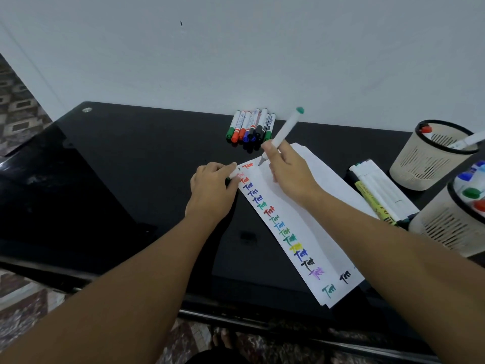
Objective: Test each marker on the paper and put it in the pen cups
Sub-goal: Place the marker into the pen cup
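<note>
Two bare forearms reach from the bottom edge across the black bench (131, 158) toward a long strip of white paper (296, 222).

Judging by the paper, the task is well advanced. A column of coloured "Test" scribbles runs down its left edge, with two more at the near end. Both mesh pen cups hold markers: the far pen cup (430, 161) has a red-capped one and a white one leaning out, and the near pen cup (456, 227) shows blue, green and red caps. Still to do, as far as can be seen, are the cluster of capped markers (250, 126) lying side by side by the wall, and possibly the loose white markers (378, 190) lying between the paper and the cups; whether those have been tried I cannot tell.

The right hand (287, 169) grips a white marker with a green end (284, 131) in a writing hold, fingers curled round the lower barrel. Its tip points down at the top of the paper, just right of the topmost red scribble; whether it touches the sheet I cannot tell.

The left hand (212, 190) rests on the paper's upper left corner with fingers curled, and seems to pinch something small and pale, perhaps the marker's cap, though that is unclear.
</note>
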